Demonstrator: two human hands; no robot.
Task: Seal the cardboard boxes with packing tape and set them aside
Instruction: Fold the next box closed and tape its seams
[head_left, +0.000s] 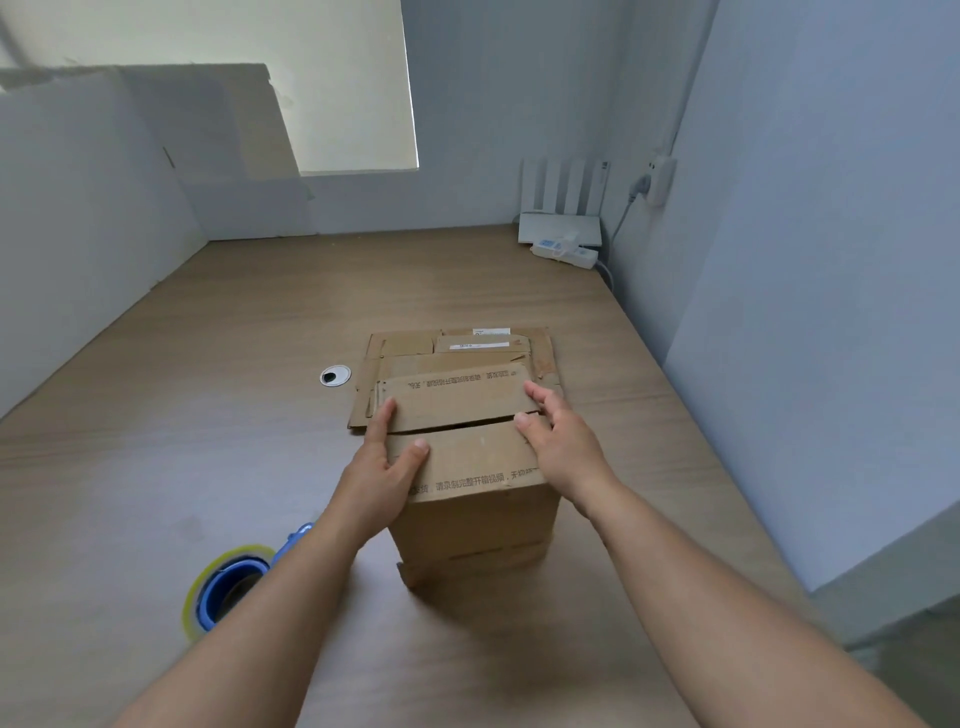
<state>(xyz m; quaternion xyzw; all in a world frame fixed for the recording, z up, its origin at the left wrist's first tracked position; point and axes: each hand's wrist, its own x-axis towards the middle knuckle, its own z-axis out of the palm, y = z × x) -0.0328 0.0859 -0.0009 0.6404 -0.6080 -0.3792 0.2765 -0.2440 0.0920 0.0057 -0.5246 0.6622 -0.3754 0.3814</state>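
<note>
A brown cardboard box stands upright on the wooden table, its two top flaps folded down with a narrow gap between them. My left hand presses on the box's left top edge, thumb on the near flap and fingers along the side. My right hand presses on the right top edge, fingers reaching onto the far flap. A roll of clear packing tape in a blue dispenser lies on the table at the near left, partly hidden by my left forearm.
Flattened cardboard boxes lie on the table just behind the upright box. A round cable grommet sits to the left of them. A white router and power strip stand in the far right corner. Walls close in on the left and right.
</note>
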